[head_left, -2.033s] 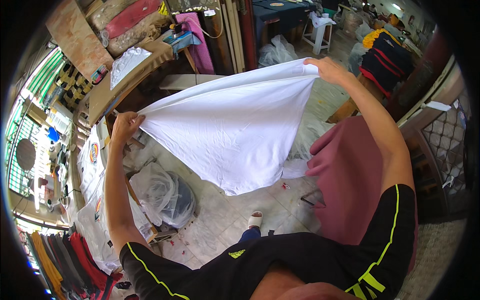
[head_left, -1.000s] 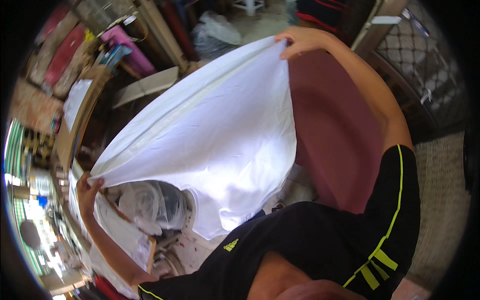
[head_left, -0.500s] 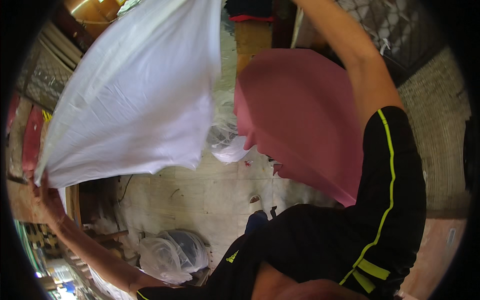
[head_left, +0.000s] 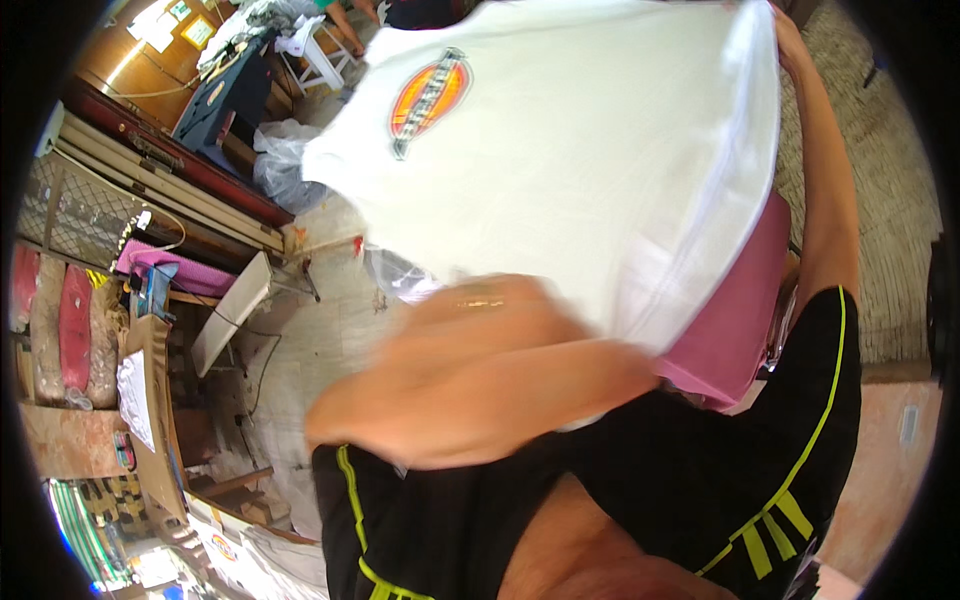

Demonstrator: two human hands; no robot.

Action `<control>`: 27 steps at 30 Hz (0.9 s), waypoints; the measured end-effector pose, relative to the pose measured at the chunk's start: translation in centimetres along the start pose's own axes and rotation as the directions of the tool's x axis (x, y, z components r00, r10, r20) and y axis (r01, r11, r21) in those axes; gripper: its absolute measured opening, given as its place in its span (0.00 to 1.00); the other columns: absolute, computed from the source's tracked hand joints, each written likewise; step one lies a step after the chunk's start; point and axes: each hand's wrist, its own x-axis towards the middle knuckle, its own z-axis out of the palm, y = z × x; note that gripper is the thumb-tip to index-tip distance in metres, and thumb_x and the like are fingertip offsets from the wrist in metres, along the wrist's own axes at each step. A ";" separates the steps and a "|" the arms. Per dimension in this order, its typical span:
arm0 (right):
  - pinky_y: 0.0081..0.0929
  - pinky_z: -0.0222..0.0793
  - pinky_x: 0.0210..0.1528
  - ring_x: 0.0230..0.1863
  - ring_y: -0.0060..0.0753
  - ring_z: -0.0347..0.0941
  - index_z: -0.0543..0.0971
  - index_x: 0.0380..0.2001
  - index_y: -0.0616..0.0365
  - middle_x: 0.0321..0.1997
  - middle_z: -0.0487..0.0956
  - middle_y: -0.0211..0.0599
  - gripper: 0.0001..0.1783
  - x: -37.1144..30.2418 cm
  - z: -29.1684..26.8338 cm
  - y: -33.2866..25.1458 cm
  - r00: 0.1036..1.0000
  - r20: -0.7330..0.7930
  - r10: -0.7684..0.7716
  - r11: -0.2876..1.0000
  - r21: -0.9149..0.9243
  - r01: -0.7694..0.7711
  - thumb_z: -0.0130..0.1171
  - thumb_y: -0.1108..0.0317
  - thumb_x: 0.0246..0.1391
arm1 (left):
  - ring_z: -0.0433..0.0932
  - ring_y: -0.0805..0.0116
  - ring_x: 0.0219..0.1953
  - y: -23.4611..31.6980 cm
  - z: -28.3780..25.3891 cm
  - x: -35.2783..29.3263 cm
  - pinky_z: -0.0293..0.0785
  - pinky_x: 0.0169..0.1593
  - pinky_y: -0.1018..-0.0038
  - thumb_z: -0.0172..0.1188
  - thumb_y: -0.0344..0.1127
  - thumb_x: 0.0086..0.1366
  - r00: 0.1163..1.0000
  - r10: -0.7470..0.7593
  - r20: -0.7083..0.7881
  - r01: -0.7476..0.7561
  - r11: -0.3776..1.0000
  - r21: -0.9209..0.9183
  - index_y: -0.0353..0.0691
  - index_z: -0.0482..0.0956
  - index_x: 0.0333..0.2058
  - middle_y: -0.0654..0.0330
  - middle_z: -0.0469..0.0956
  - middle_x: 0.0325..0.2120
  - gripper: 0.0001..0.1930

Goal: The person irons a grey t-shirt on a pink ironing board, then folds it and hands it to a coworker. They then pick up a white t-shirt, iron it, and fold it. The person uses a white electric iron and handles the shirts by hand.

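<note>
A white T-shirt [head_left: 560, 170] with an orange oval print on its left part is spread out in front of me. My right hand [head_left: 787, 45], at the upper right, is closed on the shirt's far right edge. My left hand [head_left: 480, 325] is smeared by motion, with the bent left arm crossing in front of my chest near the shirt's lower edge. Its fingers cannot be made out, nor whether they grip the cloth. Under the shirt, a pink-covered surface [head_left: 735, 310] shows at the right.
At the left are a light folding table [head_left: 232, 315], cardboard [head_left: 152, 430] and red wrapped rolls [head_left: 75, 335]. Clear plastic bags [head_left: 287, 160] lie at the back left. A person's arm [head_left: 343, 28] shows by a white stool [head_left: 318, 65]. A cable [head_left: 262, 375] trails on the tiled floor.
The white shirt has swung from the left to the right, over the pink-covered surface, and its printed side now shows. My left hand has come in from the far left to my chest.
</note>
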 end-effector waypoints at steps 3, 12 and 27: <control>0.33 0.74 0.35 0.31 0.30 0.78 0.74 0.50 0.58 0.33 0.80 0.42 0.22 -3.7 -8.8 11.6 0.956 0.072 0.286 0.957 0.037 -0.289 0.62 0.61 0.54 | 0.76 0.53 0.35 -5.2 12.0 -1.0 0.72 0.38 0.60 0.57 0.22 0.49 0.993 -0.081 0.087 0.099 0.970 -0.224 0.34 0.70 0.51 0.50 0.76 0.35 0.26; 0.34 0.73 0.39 0.35 0.34 0.78 0.75 0.49 0.58 0.36 0.81 0.43 0.21 -11.9 -12.2 26.1 0.933 -0.130 0.335 0.855 -0.374 -0.359 0.63 0.65 0.51 | 0.71 0.48 0.47 -17.4 29.6 -10.1 0.64 0.50 0.54 0.67 0.40 0.52 0.848 -0.480 0.226 0.421 0.868 0.263 0.34 0.71 0.50 0.49 0.72 0.41 0.28; 0.35 0.73 0.46 0.42 0.41 0.78 0.78 0.47 0.57 0.39 0.81 0.45 0.21 -11.3 -9.3 26.8 0.951 -0.304 0.058 0.703 -0.664 -0.255 0.64 0.70 0.47 | 0.74 0.56 0.34 -19.3 31.5 -7.9 0.71 0.38 0.61 0.59 0.25 0.50 0.889 -0.276 0.364 0.310 0.950 -0.037 0.39 0.73 0.38 0.57 0.73 0.32 0.14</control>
